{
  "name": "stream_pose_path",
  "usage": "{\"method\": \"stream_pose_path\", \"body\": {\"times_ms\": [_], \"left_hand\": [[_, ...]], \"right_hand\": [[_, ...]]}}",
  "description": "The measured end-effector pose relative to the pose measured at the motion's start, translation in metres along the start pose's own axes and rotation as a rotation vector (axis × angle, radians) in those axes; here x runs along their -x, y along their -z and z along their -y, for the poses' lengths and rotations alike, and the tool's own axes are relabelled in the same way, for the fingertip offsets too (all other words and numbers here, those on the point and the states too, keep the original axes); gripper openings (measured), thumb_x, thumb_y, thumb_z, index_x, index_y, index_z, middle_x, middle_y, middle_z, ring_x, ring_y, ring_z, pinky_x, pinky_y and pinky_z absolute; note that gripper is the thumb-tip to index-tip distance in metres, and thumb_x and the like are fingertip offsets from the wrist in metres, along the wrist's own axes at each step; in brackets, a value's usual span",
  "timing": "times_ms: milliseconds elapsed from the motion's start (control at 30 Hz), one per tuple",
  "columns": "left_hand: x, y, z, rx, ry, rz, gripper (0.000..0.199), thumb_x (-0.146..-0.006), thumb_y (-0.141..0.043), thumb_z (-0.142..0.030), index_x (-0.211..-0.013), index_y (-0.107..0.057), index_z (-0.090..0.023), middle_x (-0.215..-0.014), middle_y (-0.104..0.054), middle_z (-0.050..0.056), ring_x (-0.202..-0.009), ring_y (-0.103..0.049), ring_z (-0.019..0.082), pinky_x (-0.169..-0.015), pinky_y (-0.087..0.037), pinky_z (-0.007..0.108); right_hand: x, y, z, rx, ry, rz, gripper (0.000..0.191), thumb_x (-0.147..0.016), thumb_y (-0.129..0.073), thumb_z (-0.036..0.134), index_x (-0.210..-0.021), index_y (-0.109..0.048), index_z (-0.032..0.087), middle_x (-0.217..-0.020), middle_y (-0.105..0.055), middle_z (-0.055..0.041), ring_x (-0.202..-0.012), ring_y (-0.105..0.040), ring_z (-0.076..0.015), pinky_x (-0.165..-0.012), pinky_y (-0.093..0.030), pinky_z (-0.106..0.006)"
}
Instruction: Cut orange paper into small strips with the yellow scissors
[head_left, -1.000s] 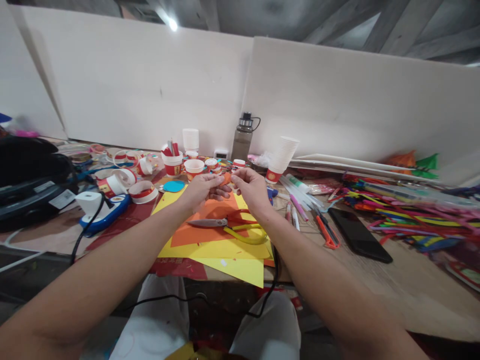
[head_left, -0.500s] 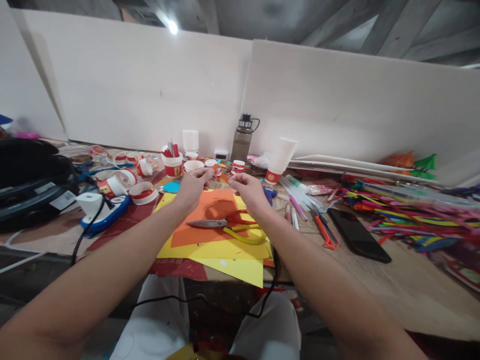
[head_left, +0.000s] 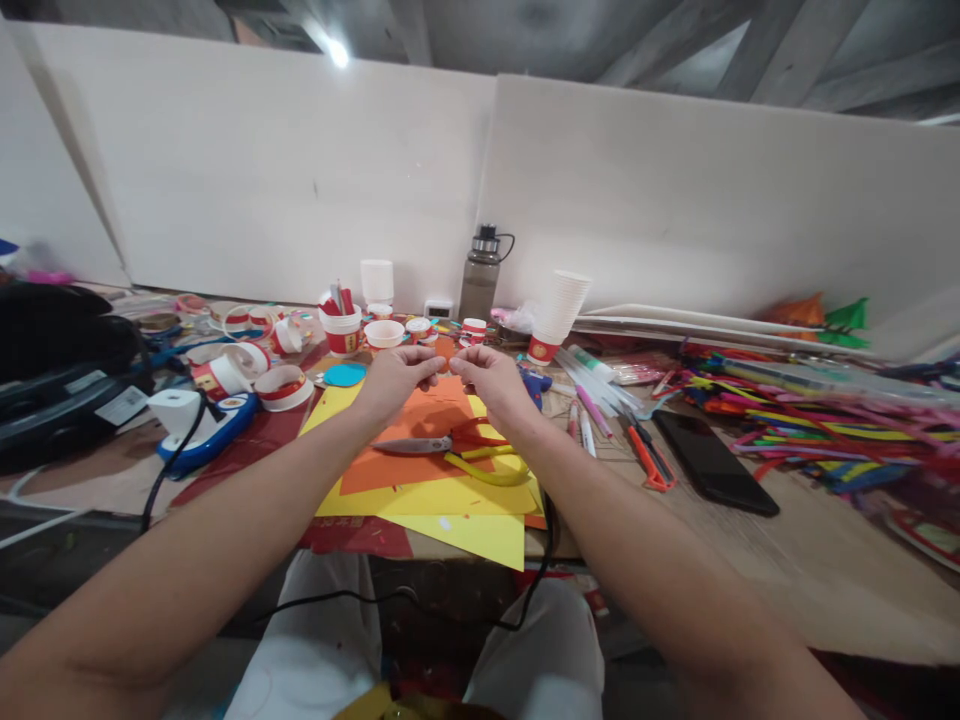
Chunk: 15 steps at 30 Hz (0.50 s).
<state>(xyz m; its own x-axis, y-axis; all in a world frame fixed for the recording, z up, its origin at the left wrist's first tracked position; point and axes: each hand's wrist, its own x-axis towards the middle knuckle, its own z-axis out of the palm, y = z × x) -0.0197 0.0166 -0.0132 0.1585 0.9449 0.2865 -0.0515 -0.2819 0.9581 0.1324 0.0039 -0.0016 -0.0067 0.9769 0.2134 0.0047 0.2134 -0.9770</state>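
Note:
A small orange paper piece (head_left: pixel 446 349) shows between the fingertips of my two hands, above the sheets. My left hand (head_left: pixel 399 378) pinches it from the left, thumb and fingers pressed together. From the other side, my right hand (head_left: pixel 489 378) closes on it in a similar pinch; the fingers partly hide its outline. Below lies an orange sheet (head_left: pixel 397 468) on top of yellow sheets (head_left: pixel 465 502). Scissors (head_left: pixel 480 462) with yellow and red-orange handles rest on the orange sheet, their blades toward the left.
Left are cut paper-cup rings (head_left: pixel 283 388), a blue-and-white power strip (head_left: pixel 217 432) and a blue disc (head_left: pixel 345 374). Behind stand a bottle (head_left: pixel 480 280) and stacked paper cups (head_left: pixel 559 315). Right lie a box cutter (head_left: pixel 649 458), a phone (head_left: pixel 716 465) and pipe cleaners (head_left: pixel 810 420). A black cable (head_left: pixel 553 530) hangs over the edge.
My hands have drawn closer together, and the orange paper piece now shows more plainly between them. The scissors and sheets have stayed in place; the view has shifted slightly.

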Motion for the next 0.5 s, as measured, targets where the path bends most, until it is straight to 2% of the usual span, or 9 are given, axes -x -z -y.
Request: {"method": "stream_pose_path", "body": {"times_ms": [233,500], "left_hand": [[0.0000,-0.0023,-0.0028,0.039,0.029,-0.012,0.028,-0.067,-0.074,-0.038,-0.076,-0.066,-0.013,-0.056,-0.059,0.000,-0.053,-0.050,0.009,-0.055,-0.039,0.024],[0.0008,-0.0011,-0.0025,-0.009,-0.010,0.050,0.026,-0.071,-0.071,-0.039,-0.076,-0.068,-0.014,-0.058,-0.060,0.001,-0.055,-0.050,0.009,-0.057,-0.039,0.024]], "right_hand": [[-0.0009,0.0005,-0.0004,0.028,0.061,-0.017,0.019,-0.062,-0.067,0.033,-0.067,-0.057,0.017,-0.061,-0.054,0.0044,-0.052,-0.041,-0.0066,-0.051,-0.035,-0.022],[-0.0059,0.0033,-0.0065,0.157,0.113,-0.014,0.020,-0.064,-0.067,0.035,-0.069,-0.058,0.018,-0.062,-0.056,0.0032,-0.053,-0.044,-0.0079,-0.051,-0.037,-0.023]]}}
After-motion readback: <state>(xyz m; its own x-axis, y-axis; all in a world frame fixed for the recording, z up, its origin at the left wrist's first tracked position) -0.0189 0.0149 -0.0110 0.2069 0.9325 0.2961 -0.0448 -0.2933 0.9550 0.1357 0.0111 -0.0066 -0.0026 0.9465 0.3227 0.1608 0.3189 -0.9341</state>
